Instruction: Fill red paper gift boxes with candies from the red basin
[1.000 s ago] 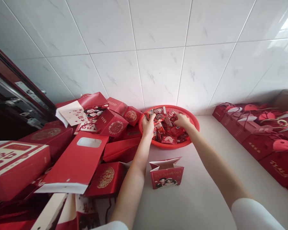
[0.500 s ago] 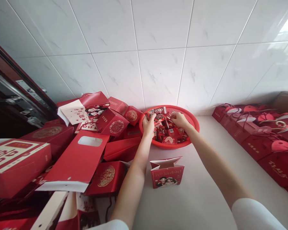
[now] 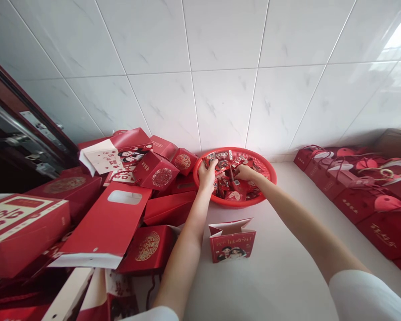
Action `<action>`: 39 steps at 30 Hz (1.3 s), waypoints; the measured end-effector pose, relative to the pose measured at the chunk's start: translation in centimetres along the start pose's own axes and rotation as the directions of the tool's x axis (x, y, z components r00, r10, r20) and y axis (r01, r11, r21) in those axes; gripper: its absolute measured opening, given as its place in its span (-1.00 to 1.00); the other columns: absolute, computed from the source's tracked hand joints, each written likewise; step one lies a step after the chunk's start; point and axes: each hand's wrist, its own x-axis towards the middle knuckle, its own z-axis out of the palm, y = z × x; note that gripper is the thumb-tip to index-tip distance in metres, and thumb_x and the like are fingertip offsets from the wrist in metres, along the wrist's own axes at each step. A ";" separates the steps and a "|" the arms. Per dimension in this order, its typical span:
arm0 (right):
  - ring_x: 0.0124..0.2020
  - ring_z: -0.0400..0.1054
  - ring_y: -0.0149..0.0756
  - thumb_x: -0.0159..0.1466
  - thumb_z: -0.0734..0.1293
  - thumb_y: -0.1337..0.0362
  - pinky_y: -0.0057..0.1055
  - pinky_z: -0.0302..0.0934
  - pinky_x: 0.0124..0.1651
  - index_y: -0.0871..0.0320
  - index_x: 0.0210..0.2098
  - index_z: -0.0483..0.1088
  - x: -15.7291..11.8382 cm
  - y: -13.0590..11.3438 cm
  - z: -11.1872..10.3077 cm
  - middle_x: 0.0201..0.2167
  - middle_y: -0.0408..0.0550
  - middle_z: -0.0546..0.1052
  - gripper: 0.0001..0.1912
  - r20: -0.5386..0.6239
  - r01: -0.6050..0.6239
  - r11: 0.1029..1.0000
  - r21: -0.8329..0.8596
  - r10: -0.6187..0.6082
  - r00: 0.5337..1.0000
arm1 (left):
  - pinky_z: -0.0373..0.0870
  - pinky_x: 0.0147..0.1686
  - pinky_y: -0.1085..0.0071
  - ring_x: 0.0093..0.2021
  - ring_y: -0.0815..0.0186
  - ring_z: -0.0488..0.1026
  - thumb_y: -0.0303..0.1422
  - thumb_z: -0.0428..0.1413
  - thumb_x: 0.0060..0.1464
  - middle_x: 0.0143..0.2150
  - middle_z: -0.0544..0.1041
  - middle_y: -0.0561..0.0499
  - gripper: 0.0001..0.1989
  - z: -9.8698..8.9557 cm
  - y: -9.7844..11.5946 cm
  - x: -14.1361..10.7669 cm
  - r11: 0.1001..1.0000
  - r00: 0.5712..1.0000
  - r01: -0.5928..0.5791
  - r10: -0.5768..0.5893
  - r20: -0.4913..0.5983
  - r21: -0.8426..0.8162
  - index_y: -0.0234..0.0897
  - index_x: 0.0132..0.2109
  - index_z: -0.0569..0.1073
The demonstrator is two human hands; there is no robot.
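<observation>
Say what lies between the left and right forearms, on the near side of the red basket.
In the head view, a small open-topped red bag with a printed cartoon couple stands upright on the white surface.

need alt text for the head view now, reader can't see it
A person's left hand and right hand reach into a red basket of wrapped packets. An open red carton stands in front, between piled red boxes at left and red handled bags at right.

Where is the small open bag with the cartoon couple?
In the head view, the bag stands on the white surface below and slightly right of centre, in front of the red basket.
</observation>
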 end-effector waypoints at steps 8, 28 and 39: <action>-0.58 0.19 -0.38 0.03 0.40 0.42 -0.43 0.02 -0.51 0.11 -0.65 0.18 -0.3 -0.5 -0.2 -0.71 -0.21 0.24 -0.69 -0.155 0.016 0.951 0.310 0.034 0.987 | 0.61 -0.43 0.46 -0.44 0.40 0.55 -0.44 0.28 -0.02 -0.30 0.55 0.05 -0.82 0.1 0.1 -0.1 1.000 1.000 0.006 -0.006 -0.022 -0.009 -0.30 -0.25 0.46; -0.42 0.45 -0.31 -0.12 0.62 0.01 -0.38 0.32 -0.35 0.13 -0.47 0.45 -2.5 -1.4 -2.0 -0.48 -0.12 0.55 -0.57 -0.312 0.317 0.324 0.892 -0.069 0.948 | 0.57 -0.41 0.44 -0.37 0.34 0.58 -0.42 0.21 0.03 -0.23 0.56 0.04 -0.90 0.1 0.3 -0.1 0.998 0.996 -0.012 0.007 -0.091 -0.062 -0.22 -0.27 0.44; -0.51 0.36 -0.47 -0.24 0.68 0.04 -0.48 0.29 -0.40 0.09 -0.42 0.52 -2.6 -1.5 -2.5 -0.49 -0.23 0.56 -0.53 -0.378 0.382 0.187 0.905 -0.058 0.924 | 0.59 -0.41 0.43 -0.38 0.34 0.58 -0.43 0.22 0.03 -0.25 0.58 0.03 -0.90 -0.1 0.2 0.1 0.999 0.997 -0.003 0.000 -0.075 -0.042 -0.24 -0.27 0.45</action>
